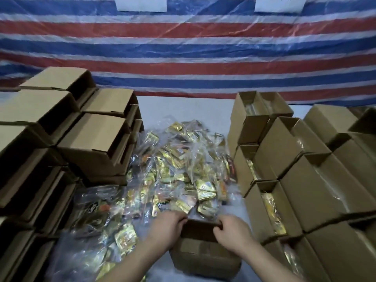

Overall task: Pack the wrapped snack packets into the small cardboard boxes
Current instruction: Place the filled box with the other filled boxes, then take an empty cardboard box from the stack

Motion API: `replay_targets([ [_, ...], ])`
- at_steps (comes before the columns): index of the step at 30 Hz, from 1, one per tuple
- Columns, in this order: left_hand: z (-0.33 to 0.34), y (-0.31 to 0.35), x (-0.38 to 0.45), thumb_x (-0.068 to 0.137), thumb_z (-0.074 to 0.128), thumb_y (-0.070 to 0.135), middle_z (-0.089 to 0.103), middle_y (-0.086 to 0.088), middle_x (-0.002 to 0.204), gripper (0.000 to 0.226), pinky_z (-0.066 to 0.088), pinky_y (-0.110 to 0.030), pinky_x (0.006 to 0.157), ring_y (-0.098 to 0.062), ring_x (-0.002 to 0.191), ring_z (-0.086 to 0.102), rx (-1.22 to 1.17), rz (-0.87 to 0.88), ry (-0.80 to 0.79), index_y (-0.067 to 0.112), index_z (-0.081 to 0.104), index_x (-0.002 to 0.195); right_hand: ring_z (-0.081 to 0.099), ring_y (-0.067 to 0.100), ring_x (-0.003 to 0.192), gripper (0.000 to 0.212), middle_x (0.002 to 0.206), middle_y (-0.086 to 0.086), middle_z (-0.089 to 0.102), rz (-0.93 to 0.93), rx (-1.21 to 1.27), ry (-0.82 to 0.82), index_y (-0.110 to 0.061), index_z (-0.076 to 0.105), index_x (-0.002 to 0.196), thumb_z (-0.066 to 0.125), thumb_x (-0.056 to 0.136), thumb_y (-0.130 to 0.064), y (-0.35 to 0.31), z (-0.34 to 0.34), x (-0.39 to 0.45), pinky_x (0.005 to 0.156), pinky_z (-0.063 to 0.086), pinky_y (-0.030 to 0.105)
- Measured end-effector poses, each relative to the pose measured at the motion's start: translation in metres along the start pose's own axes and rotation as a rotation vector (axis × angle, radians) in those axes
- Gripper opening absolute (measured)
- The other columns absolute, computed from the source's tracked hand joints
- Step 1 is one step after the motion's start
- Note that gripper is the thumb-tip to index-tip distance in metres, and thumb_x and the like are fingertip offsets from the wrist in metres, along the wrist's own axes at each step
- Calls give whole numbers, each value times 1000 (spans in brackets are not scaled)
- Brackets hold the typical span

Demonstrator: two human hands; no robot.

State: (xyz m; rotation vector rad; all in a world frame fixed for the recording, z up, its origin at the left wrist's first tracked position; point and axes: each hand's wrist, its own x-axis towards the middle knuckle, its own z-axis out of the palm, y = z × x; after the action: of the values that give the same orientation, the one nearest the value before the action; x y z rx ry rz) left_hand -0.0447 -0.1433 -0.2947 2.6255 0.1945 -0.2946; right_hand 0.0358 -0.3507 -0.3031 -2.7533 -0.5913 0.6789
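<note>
Two hands work one small cardboard box [203, 253] at the near edge of the surface [183, 106]: the left hand [165, 227] and the right hand [232, 231] each have their grip curled over its far rim. Dozens of gold snack packets [179, 169] in clear wrap lie heaped just beyond it, too many and too blurred to count; their printing cannot be read. Stacked empty boxes [91, 143] stand left, packed open boxes [284, 180] right. Two white paper sheets [140, 4] hang on the striped tarp [187, 47], their writing illegible.
</note>
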Motion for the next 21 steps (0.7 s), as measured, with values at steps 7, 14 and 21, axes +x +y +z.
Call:
replay_targets([
  [7, 49, -24, -23, 103, 33, 42, 64, 9, 108, 31, 45, -30, 84, -15, 102, 56, 73, 55, 42, 27, 60, 106, 59, 17, 87, 14, 85, -7, 50, -12, 26, 25, -26, 46, 81, 46, 85, -39, 9, 57, -16, 66, 37, 30],
  [14, 45, -25, -14, 105, 33, 40, 64, 8, 111, 32, 45, -30, 87, -15, 104, 56, 82, 93, 23, 25, 62, 108, 60, 20, 92, 15, 88, -6, 49, -35, 12, -17, -27, 46, 85, 43, 90, -41, 12, 52, -12, 69, 37, 31],
  [21, 30, -11, 33, 103, 44, 31, 62, -6, 110, 29, 44, -33, 88, -22, 102, 58, 64, 266, -129, 10, 64, 106, 64, 30, 102, 48, 109, 11, 68, 57, -88, -111, -16, 67, 98, 36, 95, -52, 4, 59, -22, 74, 43, 33],
])
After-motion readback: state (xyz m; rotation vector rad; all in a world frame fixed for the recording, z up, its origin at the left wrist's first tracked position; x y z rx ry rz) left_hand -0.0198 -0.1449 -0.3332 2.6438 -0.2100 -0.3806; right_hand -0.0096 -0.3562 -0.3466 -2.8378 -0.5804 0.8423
